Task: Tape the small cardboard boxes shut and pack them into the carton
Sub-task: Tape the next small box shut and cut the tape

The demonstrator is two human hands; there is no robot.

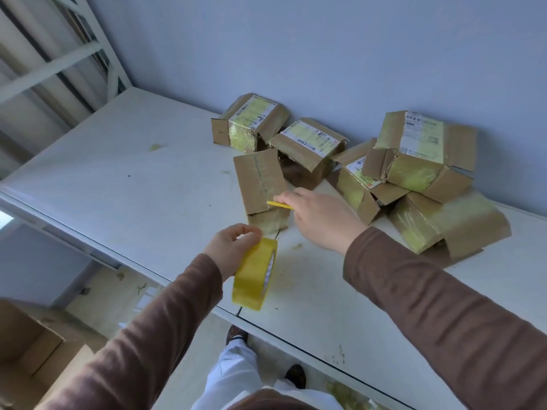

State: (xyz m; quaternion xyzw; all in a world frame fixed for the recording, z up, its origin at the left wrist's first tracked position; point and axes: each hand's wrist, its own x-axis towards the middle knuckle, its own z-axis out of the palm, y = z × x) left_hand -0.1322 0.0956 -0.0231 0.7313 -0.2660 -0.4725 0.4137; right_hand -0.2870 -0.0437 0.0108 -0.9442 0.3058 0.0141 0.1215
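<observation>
Risk: the strip running from the tape roll (255,273) could twist or stick to itself if tension slackens before cutting. Left hand (232,250) grips the roll just below the small box (262,187) on the bench (133,179). Right hand (319,217) pinches a yellow cutter (279,205) against that box. The carton (35,350) stands on the floor

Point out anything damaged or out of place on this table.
The box behind the one being taped has a torn, gaping end. The boxes on the right lie in a tilted heap, one stacked on others. A scrap of tape is stuck to the table.
</observation>
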